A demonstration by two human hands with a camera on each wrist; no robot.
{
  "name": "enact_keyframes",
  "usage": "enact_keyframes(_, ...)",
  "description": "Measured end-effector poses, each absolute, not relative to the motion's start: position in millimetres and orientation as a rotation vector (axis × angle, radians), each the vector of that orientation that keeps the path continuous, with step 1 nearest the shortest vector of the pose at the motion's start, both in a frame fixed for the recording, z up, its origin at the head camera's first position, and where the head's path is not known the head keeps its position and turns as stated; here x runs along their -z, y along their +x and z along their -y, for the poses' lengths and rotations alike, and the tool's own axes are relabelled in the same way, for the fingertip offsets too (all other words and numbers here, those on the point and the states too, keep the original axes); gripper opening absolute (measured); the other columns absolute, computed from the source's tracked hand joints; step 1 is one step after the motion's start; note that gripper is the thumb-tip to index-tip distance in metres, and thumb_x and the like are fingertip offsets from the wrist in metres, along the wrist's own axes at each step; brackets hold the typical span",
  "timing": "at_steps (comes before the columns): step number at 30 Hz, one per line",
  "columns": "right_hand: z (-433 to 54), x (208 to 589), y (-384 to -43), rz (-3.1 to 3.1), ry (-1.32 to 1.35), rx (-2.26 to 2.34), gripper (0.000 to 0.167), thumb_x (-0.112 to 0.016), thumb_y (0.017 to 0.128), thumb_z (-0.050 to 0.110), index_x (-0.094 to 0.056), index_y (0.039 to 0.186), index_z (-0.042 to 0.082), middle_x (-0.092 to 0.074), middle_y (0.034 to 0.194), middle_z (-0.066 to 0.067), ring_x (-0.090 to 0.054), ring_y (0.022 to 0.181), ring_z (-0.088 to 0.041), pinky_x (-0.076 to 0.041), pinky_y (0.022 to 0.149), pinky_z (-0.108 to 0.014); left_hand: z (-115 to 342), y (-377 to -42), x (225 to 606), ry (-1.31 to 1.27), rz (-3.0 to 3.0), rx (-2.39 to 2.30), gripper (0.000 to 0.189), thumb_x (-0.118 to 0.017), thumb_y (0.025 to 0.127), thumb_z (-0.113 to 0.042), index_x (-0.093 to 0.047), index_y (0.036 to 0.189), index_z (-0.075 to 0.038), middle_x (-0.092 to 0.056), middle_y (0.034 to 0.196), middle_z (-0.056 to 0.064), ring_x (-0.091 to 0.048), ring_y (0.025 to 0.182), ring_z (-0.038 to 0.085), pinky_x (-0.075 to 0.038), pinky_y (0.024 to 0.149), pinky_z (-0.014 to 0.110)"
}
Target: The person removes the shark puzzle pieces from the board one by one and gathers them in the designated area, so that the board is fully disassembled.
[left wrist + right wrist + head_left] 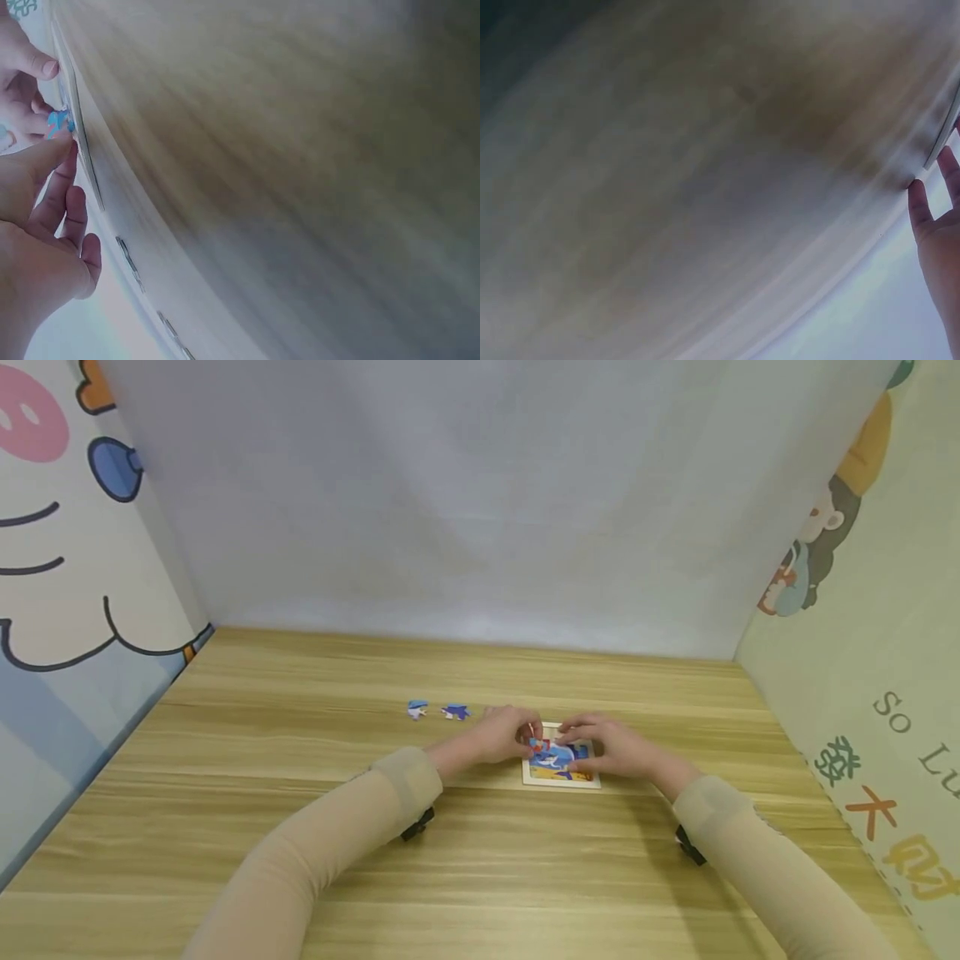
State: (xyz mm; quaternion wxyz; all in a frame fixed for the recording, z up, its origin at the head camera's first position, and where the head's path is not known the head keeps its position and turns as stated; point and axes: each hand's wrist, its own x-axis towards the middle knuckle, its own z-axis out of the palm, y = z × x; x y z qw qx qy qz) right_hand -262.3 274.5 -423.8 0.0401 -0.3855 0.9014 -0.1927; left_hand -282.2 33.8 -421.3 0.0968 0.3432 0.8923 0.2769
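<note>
My left hand (504, 735) pinches a blue-red jigsaw piece (57, 122); right hand (618, 750), fingers spread, braces the puzzle tray (561, 787). Skewed push could jam it (or shift the tray).

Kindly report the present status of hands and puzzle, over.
Left hand pinching blue-and-red puzzle piece. Right hand at rectangular white-framed puzzle, partly filled. Two loose blue-and-white pieces lie left, not blocking.

Pale backdrop (480, 510) behind table (525, 877); 2 printed walls (862, 652).
</note>
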Motion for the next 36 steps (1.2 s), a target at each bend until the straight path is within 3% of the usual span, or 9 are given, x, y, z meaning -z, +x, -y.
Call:
enact_keyframes(6,-272,422,-262,-2.759,-1.162,0.589,0.039,-0.073,0.082,0.032,-0.067,0.115,0.012,-0.056,0.129,-0.009,-0.049,0.122,-0.03,-0.037,0.102,-0.051,-22,-286,413,0.99,-2.565,-0.948,0.019,-0.073,0.082,-0.012,-0.061,0.096,-0.016,-0.063,0.089,-0.001,-0.057,0.083,0.013,-0.046,0.076,0.029)
enact_keyframes(14,-272,422,-261,-2.767,-1.171,0.589,0.041,-0.074,0.081,0.031,-0.066,0.116,0.011,-0.055,0.129,-0.01,-0.048,0.122,-0.031,-0.036,0.101,-0.052,0,-288,392,1.002,-2.497,-1.017,0.017,-0.071,0.084,-0.011,-0.061,0.098,-0.012,-0.067,0.093,0.002,-0.06,0.09,0.014,-0.047,0.082,0.028)
enact_keyframes(26,-275,423,-258,-2.768,-1.143,0.591,0.041,-0.072,0.083,0.032,-0.065,0.118,0.012,-0.052,0.134,-0.012,-0.044,0.126,-0.033,-0.033,0.103,-0.054,36,-290,370,1.066,-2.487,-1.044,0.012,-0.068,0.087,-0.013,-0.061,0.097,-0.013,-0.067,0.088,-0.002,-0.059,0.088,0.012,-0.045,0.08,0.029)
enact_keyframes(36,-275,426,-259,-2.758,-1.135,0.596,0.04,-0.07,0.084,0.033,-0.064,0.119,0.014,-0.05,0.137,-0.01,-0.042,0.128,-0.033,-0.03,0.105,-0.056,72,-289,357,1.031,-2.499,-1.078,0.014,-0.066,0.089,-0.013,-0.061,0.101,-0.01,-0.065,0.096,0.002,-0.059,0.092,0.017,-0.048,0.08,0.032)
